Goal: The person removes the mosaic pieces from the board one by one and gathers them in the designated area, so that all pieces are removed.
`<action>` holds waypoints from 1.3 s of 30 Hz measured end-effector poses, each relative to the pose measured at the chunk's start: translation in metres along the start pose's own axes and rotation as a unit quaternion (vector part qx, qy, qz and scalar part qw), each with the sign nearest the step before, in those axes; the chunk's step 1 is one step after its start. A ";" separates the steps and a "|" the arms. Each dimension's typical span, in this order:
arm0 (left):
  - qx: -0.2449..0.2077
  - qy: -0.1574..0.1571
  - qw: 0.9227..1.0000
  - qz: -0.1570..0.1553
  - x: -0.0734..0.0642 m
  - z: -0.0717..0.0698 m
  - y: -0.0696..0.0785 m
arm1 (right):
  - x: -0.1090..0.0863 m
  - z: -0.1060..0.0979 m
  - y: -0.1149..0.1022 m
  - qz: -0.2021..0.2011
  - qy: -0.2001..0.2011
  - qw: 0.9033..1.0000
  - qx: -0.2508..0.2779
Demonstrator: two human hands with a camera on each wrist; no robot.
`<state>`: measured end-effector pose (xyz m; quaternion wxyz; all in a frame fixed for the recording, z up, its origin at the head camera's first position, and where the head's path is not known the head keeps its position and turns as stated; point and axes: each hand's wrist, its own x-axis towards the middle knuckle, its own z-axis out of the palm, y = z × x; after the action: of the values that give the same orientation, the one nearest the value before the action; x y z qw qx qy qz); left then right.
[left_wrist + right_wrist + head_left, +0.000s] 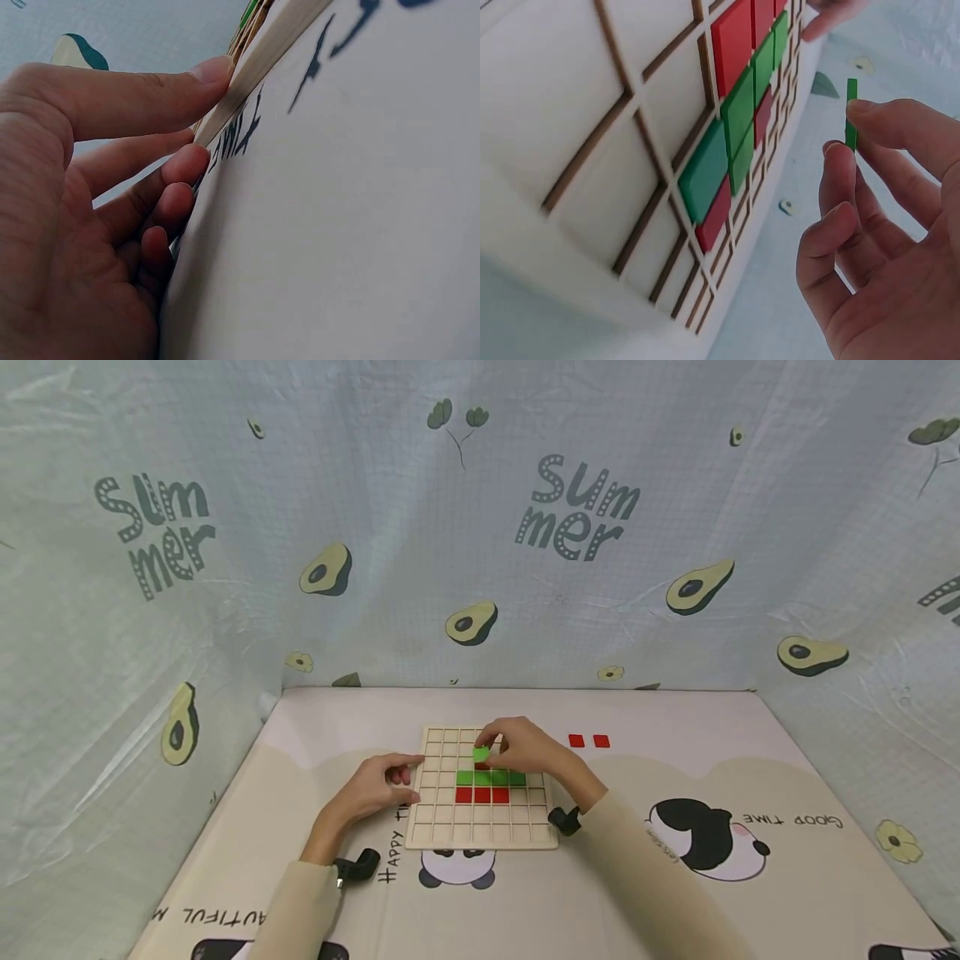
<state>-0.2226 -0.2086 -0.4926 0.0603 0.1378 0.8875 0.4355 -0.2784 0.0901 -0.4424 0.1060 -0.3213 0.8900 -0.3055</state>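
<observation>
A pale wooden grid board (442,837) lies on the table. My left hand (378,783) rests against its left edge, thumb and forefinger spread along the side. In the left wrist view the thumb (150,97) presses on the board's edge. Above the upper part of the board, my right hand (525,746) pinches a small green square tile (481,754) between thumb and fingertips; the right wrist view shows this tile (852,112) edge-on. Below it on the board lie a row of green tiles (482,778) and a row of red tiles (482,795). A dark red tile (712,217) adjoins the green row.
Two loose red tiles (588,741) lie on the table right of the board. The table cover (750,785) has printed pandas and lettering. Behind and beside the table hang pale sheets (390,527) with avocado prints.
</observation>
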 end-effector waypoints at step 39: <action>-0.009 -0.007 1.000 0.013 0.001 -0.002 -0.002 | -0.094 -0.076 0.093 0.058 0.077 0.995 -0.016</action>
<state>-0.2243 -0.2107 -0.4931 0.0618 0.1522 0.8811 0.4435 -0.2823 0.2418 -0.4401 0.0496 -0.2465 0.9173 -0.3086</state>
